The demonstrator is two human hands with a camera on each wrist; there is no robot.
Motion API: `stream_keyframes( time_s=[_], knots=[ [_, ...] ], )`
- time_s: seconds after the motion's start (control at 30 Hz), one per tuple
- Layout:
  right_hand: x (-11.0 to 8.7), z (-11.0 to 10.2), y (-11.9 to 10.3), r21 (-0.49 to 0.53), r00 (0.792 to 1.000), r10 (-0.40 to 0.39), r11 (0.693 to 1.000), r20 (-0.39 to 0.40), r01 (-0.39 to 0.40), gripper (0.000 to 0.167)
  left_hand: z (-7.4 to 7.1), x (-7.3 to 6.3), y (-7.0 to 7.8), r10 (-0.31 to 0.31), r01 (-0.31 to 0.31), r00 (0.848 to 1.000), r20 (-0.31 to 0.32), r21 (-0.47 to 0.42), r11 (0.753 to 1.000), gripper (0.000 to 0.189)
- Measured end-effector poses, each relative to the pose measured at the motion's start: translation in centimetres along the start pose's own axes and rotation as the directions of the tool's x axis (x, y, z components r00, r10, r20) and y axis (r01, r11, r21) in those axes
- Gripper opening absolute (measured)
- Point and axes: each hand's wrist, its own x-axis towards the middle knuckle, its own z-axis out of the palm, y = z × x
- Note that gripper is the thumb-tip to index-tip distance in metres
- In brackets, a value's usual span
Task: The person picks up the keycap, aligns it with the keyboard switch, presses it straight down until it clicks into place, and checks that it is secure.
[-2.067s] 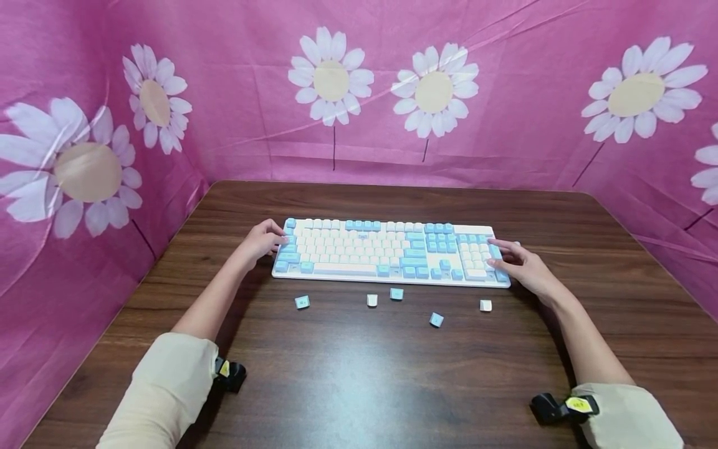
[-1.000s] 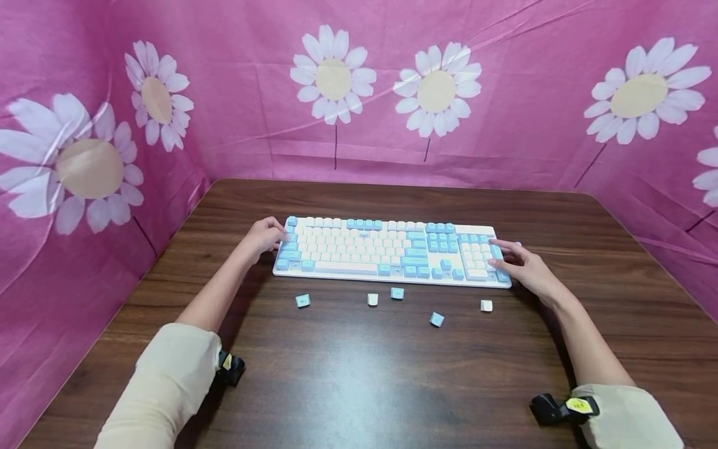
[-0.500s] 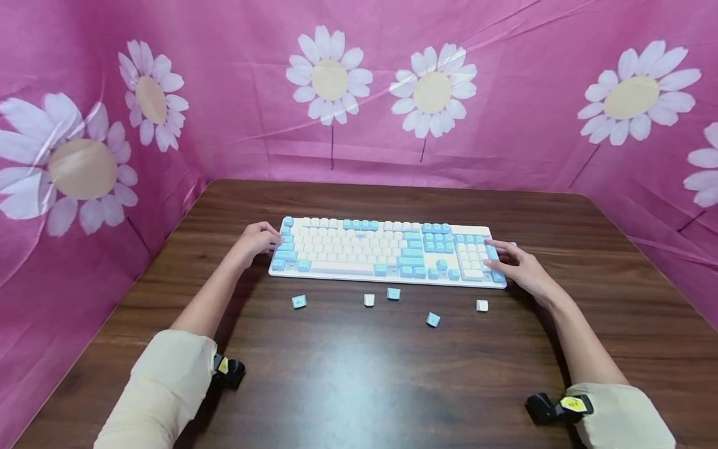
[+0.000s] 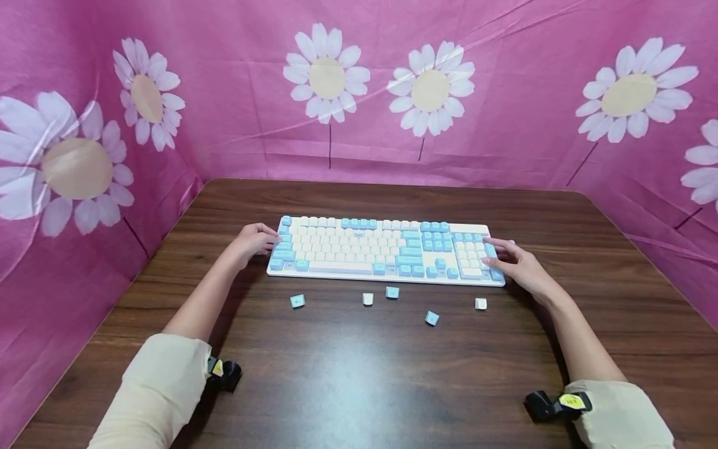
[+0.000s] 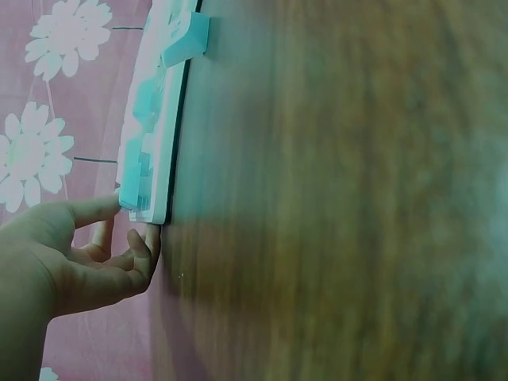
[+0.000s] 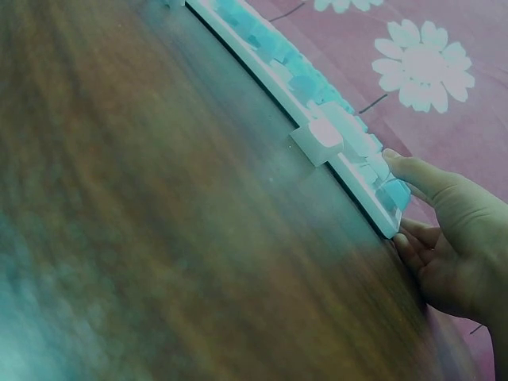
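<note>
A white and light blue keyboard (image 4: 348, 246) lies flat on the wooden table, with a few bare key positions in its bottom row. At its left end my left hand (image 4: 249, 243) grips the edge; in the left wrist view the thumb is on top and the other fingers curl at the side. My right hand (image 4: 521, 265) holds the opposite end, thumb over the number keys and fingers around the edge. Loose keycaps lie in front: a blue keycap (image 4: 297, 301), a white keycap (image 4: 368, 299), another blue keycap (image 4: 392, 292), a tilted blue keycap (image 4: 432, 318) and a white keycap (image 4: 480, 304).
The brown wooden table (image 4: 348, 386) reaches back to a pink cloth (image 4: 235, 112) printed with daisies, which also hangs along both sides. A black wrist camera (image 4: 225, 374) sits at the left sleeve, and another black wrist camera (image 4: 552, 406) at the right.
The head view has shifted slightly. Both hands stay at the keyboard's ends, and the loose keycaps keep their places.
</note>
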Motion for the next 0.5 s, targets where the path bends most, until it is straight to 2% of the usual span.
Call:
stream_keyframes(
  time_s=[0.33, 0.5],
  knots=[
    [-0.02, -0.05, -0.17, 0.003, 1.000, 0.003, 1.000, -0.002, -0.003, 0.062, -0.17, -0.17, -0.24, 0.012, -0.011, 0.999, 0.033, -0.010, 1.000, 0.035],
    [-0.06, 0.01, -0.15, 0.007, 1.000, -0.002, 1.000, -0.005, 0.002, 0.062, -0.37, -0.81, -0.20, 0.082, -0.081, 0.996, -0.033, 0.021, 0.996, 0.029]
  ],
)
